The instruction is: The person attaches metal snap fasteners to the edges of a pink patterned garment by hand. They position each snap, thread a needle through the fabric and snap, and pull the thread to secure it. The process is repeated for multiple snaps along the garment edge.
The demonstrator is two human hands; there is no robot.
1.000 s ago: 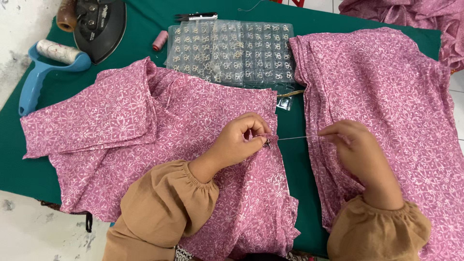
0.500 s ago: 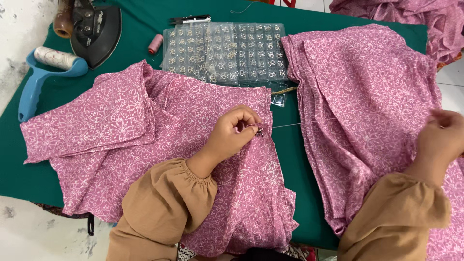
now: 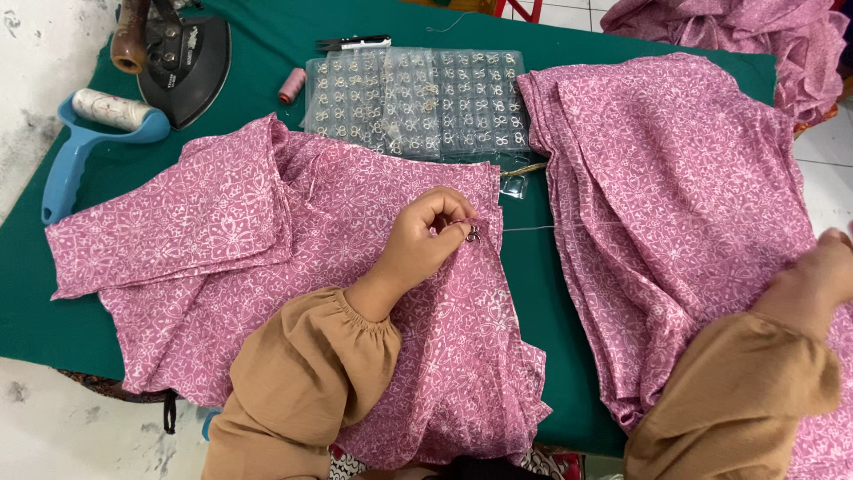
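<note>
My left hand (image 3: 425,238) pinches a small metal hook fastener (image 3: 472,233) against the edge of a pink patterned garment (image 3: 267,258) spread on the green table. A thin thread (image 3: 533,228) runs from the fastener to the right. At the far right edge of the view my right hand (image 3: 822,271) is pulled out wide over a second stack of pink fabric (image 3: 675,196); it seems to hold the thread's far end, but its fingers are blurred and partly cut off.
A plastic sheet of metal fasteners (image 3: 418,102) lies behind the garment. A pink thread spool (image 3: 290,86), small snips (image 3: 354,42), a black iron (image 3: 182,58) and a blue lint roller (image 3: 93,133) sit at the back left. More pink cloth (image 3: 755,36) lies at the back right.
My right hand has swung out from beside the left hand to the far right edge, drawing the thread taut. The left hand has stayed pinched on the fastener.
</note>
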